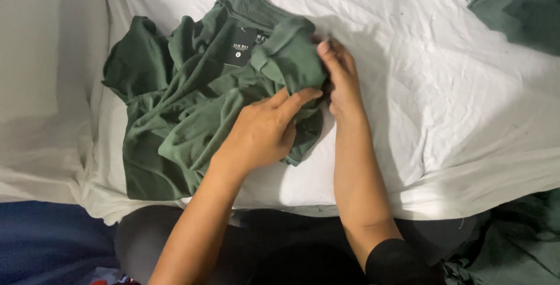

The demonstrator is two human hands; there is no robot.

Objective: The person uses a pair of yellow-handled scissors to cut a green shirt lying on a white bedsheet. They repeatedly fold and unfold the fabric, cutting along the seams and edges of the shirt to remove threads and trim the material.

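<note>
Pinching the green polo shirt (192, 116) collar with left hand (265, 130) and right hand (341, 84), we should keep edges aligned.

Crumpled dark green knitted cotton-like polo shirt (192, 116), matt and soft with fine ribbed collar, small black woven neck label (241, 47) slightly smoother, wrinkled white matt bedsheet cloth (443, 98) beneath, another dark green matt cloth piece (519, 5) at the corner
</note>
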